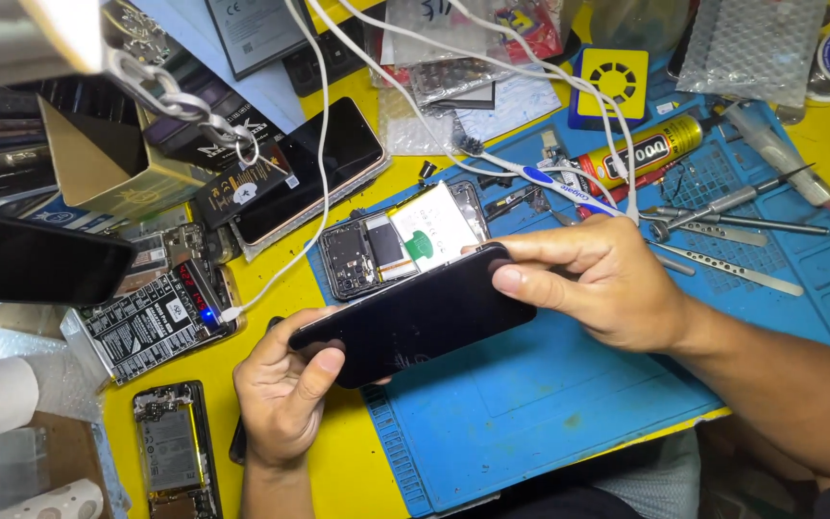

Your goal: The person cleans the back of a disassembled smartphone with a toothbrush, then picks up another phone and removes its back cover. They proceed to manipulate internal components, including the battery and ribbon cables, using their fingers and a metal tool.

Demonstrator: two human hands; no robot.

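Two hands grip one black phone screen (415,322) above a blue work mat (549,394): the left hand (285,394) clasps its lower end off the mat's left edge, the right hand (593,279) pinches its upper end over the mat's middle. Just behind the screen, at the mat's upper left corner, lies one opened phone body (401,245) with its battery showing; a second opened phone (175,452) lies well left of the mat on the yellow table (338,481). One glue tube (641,154) and several metal tools (732,226) crowd the mat's upper right, while its near half lies bare.
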